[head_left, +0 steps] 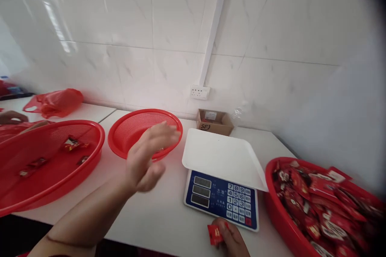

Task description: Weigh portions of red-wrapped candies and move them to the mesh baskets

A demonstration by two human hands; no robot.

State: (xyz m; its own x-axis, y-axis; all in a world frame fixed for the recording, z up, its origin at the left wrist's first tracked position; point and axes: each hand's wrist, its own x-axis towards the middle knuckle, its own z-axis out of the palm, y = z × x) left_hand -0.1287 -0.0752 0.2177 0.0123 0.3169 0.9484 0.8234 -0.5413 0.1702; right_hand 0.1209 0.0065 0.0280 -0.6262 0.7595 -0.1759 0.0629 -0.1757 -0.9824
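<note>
The left hand and forearm are bare, the forearm tapering to a narrow wrist. A thin dark line crosses the forearm near its lower end, at about seven o'clock in the view; it could be a crease or a fine band, too soft to tell. Just below it, on the bottom edge, shows a sliver of dark red cuff, probably a sleeve. The fingers of that hand are blurred, hiding their nails. At six o'clock, only part of the right hand shows, also bare.
</note>
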